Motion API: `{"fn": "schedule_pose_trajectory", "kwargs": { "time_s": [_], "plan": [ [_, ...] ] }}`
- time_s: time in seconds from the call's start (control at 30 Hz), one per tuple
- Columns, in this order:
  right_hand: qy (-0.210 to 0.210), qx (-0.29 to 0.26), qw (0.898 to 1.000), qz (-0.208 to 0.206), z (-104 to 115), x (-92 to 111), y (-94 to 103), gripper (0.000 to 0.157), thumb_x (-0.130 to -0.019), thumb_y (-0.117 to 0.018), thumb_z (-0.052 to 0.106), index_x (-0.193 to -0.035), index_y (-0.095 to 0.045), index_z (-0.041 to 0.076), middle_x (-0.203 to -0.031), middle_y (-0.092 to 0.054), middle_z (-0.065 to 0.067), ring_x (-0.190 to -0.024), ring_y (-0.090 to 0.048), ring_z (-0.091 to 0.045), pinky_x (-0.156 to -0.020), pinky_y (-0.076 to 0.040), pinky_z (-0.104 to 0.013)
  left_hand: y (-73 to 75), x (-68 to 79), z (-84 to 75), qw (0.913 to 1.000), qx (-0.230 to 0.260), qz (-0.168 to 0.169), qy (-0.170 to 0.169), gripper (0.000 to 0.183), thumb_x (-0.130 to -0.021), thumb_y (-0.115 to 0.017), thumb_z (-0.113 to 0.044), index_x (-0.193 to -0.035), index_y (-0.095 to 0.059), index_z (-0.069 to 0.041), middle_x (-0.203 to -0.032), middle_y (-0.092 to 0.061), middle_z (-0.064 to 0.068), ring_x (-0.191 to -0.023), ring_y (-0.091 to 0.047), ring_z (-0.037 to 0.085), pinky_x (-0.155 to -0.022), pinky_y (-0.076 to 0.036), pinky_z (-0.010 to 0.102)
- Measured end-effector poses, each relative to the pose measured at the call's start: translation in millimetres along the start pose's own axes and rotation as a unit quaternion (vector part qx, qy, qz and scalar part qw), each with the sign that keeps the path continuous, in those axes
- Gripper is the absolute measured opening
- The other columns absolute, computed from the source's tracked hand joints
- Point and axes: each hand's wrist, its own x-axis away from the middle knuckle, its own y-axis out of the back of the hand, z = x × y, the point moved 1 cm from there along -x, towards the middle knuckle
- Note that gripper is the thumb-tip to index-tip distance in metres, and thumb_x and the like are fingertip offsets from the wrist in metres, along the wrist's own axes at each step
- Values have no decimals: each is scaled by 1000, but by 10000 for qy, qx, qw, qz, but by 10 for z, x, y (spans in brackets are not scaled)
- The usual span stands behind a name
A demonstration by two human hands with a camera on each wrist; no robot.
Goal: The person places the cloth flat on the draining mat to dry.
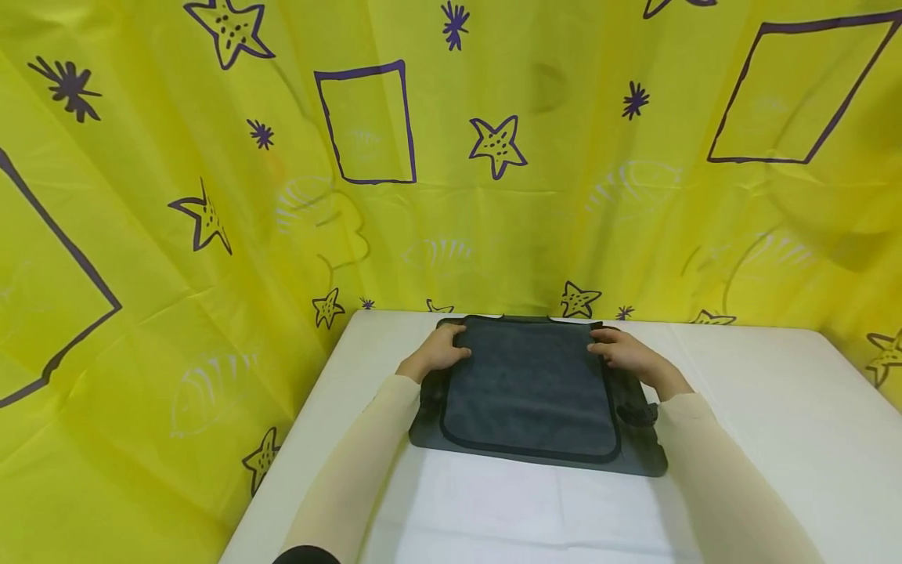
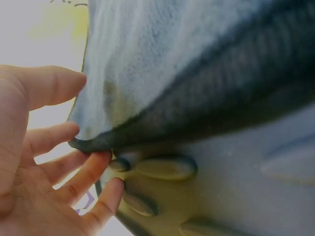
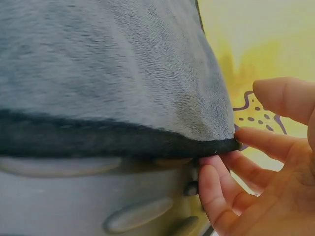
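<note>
A dark grey plush mat with black edging (image 1: 528,388) lies over a larger dark sheet with raised ovals (image 1: 643,462) on the white table. My left hand (image 1: 438,350) is at the mat's far left corner; in the left wrist view its thumb and spread fingers (image 2: 91,172) touch the edge. My right hand (image 1: 623,350) is at the far right corner. In the right wrist view the index finger touches that corner, other fingers lie just under the edging, and the thumb (image 3: 280,96) stands apart.
The white table (image 1: 747,407) ends at a yellow curtain (image 1: 451,219) patterned with dark stars and frames, which hangs behind it and on the left. A dark device (image 1: 637,413) sits at my right wrist. A black round object (image 1: 306,554) shows on the left sleeve.
</note>
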Motion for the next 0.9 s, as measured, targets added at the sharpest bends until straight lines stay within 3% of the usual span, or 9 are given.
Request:
{"fn": "schedule_pose_trajectory", "kwargs": {
  "time_s": [0.23,0.43,0.63,0.77,0.9],
  "plan": [
    [161,-81,9997,-192,-22,233,-129,64,-109,-45,29,-155,-26,-11,-161,-23,-36,-145,-32,-52,-116,-35,-62,-40,93,-5,9974,-613,-142,-340,46,-96,-68,-19,-139,-60,-5,-146,-54,21,-140,-47,38,-116,-39,49],
    [157,69,9984,-546,5,438,-240,59,-109,-47,28,-151,-34,-11,-154,-33,-37,-139,-40,-51,-111,-40,-62,-74,258,-25,9942,-1055,-148,-130,44,-95,-70,-25,-137,-63,-13,-148,-50,19,-137,-47,41,-110,-43,57],
    [247,452,9939,-976,33,563,-288,41,-106,-50,17,-138,-49,-9,-141,-50,-34,-128,-50,-49,-104,-44,-63,-45,453,-110,9936,-1125,19,-6,49,-94,-73,-28,-139,-62,-13,-148,-49,20,-135,-46,42,-108,-43,60],
    [384,519,9926,-1027,21,601,-292,30,-106,-51,15,-126,-58,-5,-125,-63,-26,-114,-59,-39,-96,-51,-52,-32,559,-143,9929,-1186,39,33,49,-92,-75,-27,-137,-63,-12,-144,-52,19,-133,-48,40,-107,-43,60],
    [598,506,9938,-786,23,642,-291,25,-105,-55,17,-120,-62,-2,-114,-67,-18,-106,-61,-29,-90,-52,-41,-69,643,-132,9929,-1188,15,39,49,-92,-76,-26,-137,-63,-12,-143,-54,18,-130,-50,39,-106,-44,60]
  ]
}}
